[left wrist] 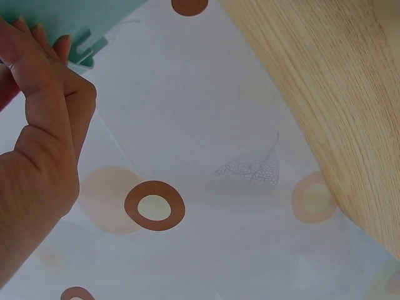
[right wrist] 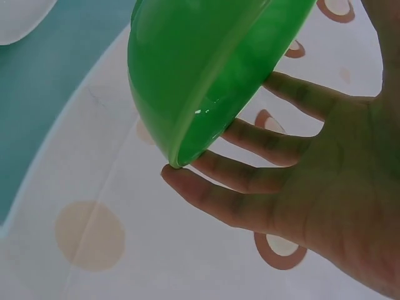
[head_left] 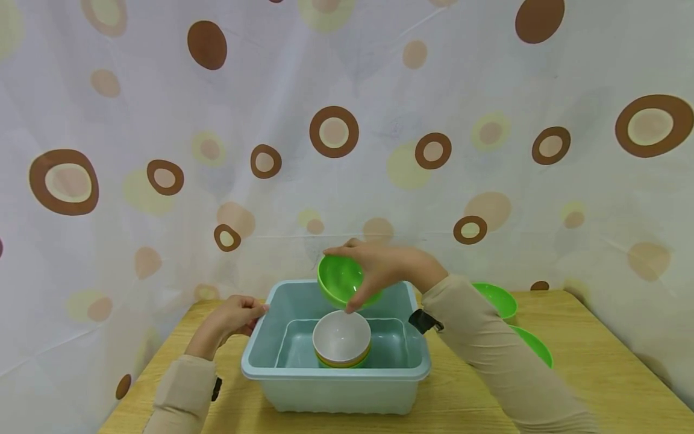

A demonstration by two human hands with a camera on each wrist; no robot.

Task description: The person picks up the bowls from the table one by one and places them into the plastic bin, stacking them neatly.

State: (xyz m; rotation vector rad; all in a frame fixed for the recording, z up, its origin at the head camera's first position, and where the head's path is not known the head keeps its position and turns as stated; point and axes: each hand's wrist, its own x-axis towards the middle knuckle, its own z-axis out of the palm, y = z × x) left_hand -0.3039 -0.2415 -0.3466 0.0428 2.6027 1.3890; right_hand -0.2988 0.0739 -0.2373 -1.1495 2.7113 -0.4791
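Right hand [head_left: 387, 268]: centre of the head view, fingers [right wrist: 250, 178] curled round a glossy green plastic bowl [head_left: 343, 281], tilted, above the tub.
Left hand [head_left: 234, 316]: fingers bent, gripping the left rim of the pale blue rectangular plastic tub [head_left: 255, 355].
Tub contents: white bowl [head_left: 341, 337] topping a stack.
Tabletop [head_left: 596, 367]: light wood; two more green bowls [head_left: 499, 299] at right.

White curtain [head_left: 379, 90] with brown, yellow circles behind wooden table [head_left: 596, 374]; lighting seemingly soft, even.
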